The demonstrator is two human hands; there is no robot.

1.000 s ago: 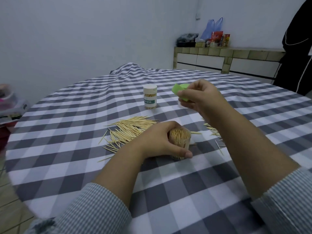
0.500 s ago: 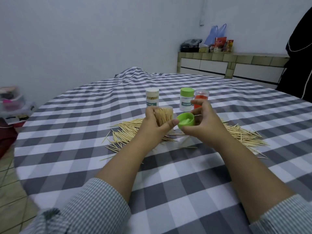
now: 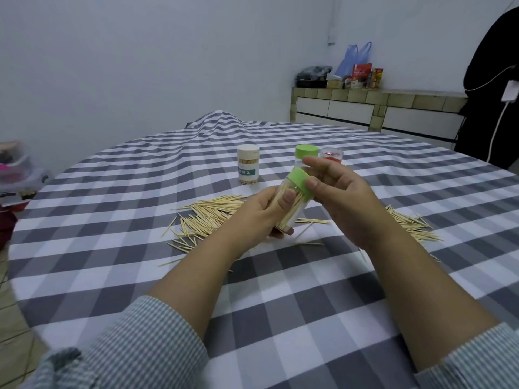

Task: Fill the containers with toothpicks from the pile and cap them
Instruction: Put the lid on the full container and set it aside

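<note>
Dim, cool, even indoor light; shadows under the forearms on the bench (image 3: 280, 318) are soft. Wide-angle lens bends the bench's edge. Left edge and near sleeves (image 3: 146, 349) are blurred

Checked table (image 3: 280, 318) bears toothpick piles (image 3: 213, 211) (two) and three upright containers (image 3: 248, 169).

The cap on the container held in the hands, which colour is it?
Light green; the cap shows clearly in the head view.
</note>
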